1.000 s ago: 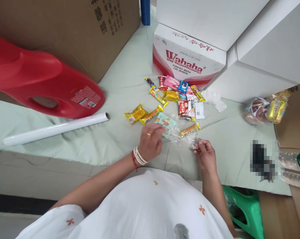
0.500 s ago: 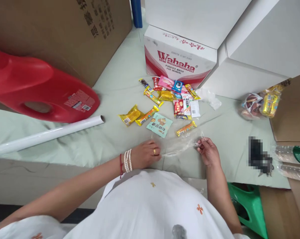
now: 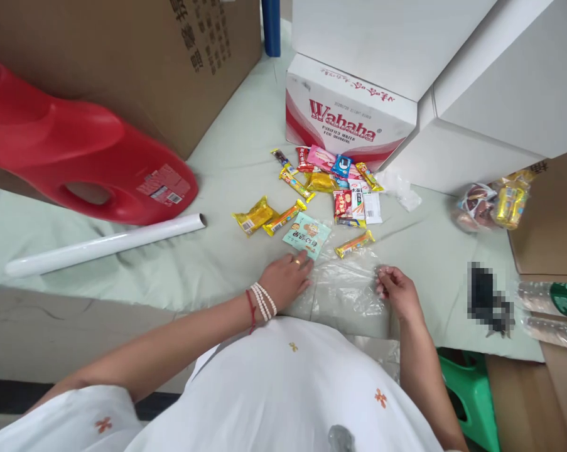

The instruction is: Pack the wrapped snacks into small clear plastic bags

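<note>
A clear plastic bag (image 3: 342, 287) lies spread on the cloth-covered table between my hands. My left hand (image 3: 286, 280), with a ring and beaded bracelets, rests on the bag's left side, fingers stretched out. Its fingertips reach the lower edge of a light green snack packet (image 3: 307, 233); whether they press on it I cannot tell. Thumb and fingers of my right hand (image 3: 400, 293) pinch the bag's right edge. Just above the bag lies a yellow-orange snack bar (image 3: 355, 243). Two more yellow wrapped snacks, a wide packet (image 3: 253, 216) and a bar (image 3: 284, 218), lie left of the green packet.
Several mixed snacks, among them a red packet (image 3: 343, 204), lie before a Wahaha water carton (image 3: 351, 116). A red jug (image 3: 99, 157) and white tube (image 3: 108, 243) lie at left. Bagged snacks (image 3: 512, 204), a blurred dark object (image 3: 483, 292) and a green stool (image 3: 474, 398) are at right.
My left hand has moved forward toward the green packet, its fingers now extended. The bag has gone from stretched and lifted to lying flatter. My right hand still pinches its edge.
</note>
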A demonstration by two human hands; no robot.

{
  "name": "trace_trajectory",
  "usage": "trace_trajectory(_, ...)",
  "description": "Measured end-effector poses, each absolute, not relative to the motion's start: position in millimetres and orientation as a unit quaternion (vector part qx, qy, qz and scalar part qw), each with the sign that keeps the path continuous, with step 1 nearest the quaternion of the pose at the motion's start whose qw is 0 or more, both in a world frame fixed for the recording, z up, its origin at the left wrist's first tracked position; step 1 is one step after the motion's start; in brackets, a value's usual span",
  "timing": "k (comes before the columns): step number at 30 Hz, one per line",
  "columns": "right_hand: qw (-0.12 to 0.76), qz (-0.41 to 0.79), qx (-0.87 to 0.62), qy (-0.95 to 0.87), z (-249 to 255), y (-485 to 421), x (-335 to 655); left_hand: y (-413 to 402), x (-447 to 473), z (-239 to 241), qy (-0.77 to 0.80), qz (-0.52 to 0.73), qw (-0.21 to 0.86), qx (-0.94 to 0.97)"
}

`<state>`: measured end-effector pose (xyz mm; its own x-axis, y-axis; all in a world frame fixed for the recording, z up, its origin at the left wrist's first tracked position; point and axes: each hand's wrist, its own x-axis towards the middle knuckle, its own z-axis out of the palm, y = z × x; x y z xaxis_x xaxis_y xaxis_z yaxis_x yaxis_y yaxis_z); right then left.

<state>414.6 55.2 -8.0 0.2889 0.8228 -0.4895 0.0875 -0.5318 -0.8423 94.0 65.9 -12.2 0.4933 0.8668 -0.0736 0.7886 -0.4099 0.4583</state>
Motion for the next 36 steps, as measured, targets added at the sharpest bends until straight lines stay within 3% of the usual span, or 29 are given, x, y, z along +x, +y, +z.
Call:
trace_trajectory(5, 0.290, 0.499, -0.735, -0.355, -9, 11, 440, 50, 78, -30, 0.453, 0.112, 0.171, 0.868)
trace_trajectory(10, 0.251, 0.210, -0.781, -0.532, 7, 39, 468, 46, 70, -41, 0.424, 0.107, 0.181, 0.881)
trace_trajectory(14, 0.218, 0.098, -0.651, -0.720, 18, 121, 454, 43, 69, -41, 0.398, 0.096, 0.185, 0.893)
trace_trajectory(19, 0.040, 0.202, -0.514, -0.833, 16, 203, 417, 31, 61, -45, 0.399, 0.085, 0.177, 0.896)
trace_trajectory(23, -0.075, 0.278, -0.474, -0.832, 16, 216, 413, 25, 57, -48, 0.418, 0.090, 0.166, 0.889)
trace_trajectory(32, -0.107, 0.275, -0.513, -0.806, 17, 173, 425, 33, 56, -50, 0.421, 0.101, 0.200, 0.879)
trace_trajectory(36, -0.041, 0.309, -0.561, -0.767, 24, 183, 456, 34, 55, -52, 0.419, 0.099, 0.187, 0.883)
